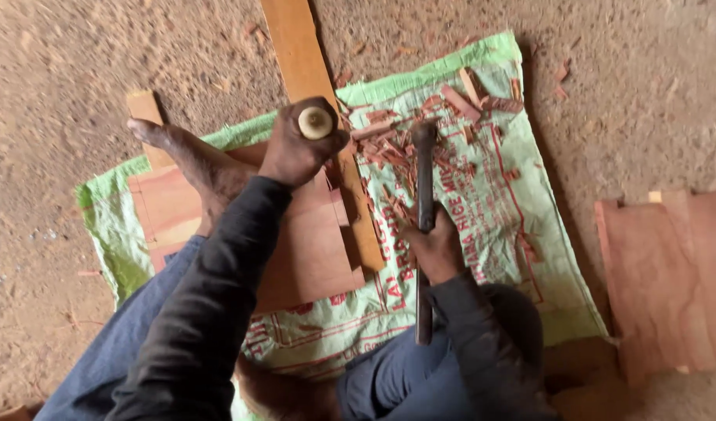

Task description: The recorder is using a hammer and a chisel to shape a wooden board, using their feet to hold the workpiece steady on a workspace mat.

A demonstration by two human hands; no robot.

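Bare dirt floor [93, 62], brown, strewn with wood chips; green woven sack [482, 195] spread flat on it; reddish wood sheet [670, 273] lying just right of sack; long plank [295, 47] running onto sack.

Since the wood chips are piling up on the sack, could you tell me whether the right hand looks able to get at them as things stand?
Probably not right away: the right hand is closed round the hammer handle. The wood chips lie just beyond it on the green sack, with nothing between, so it would likely reach them once the hammer is set down.
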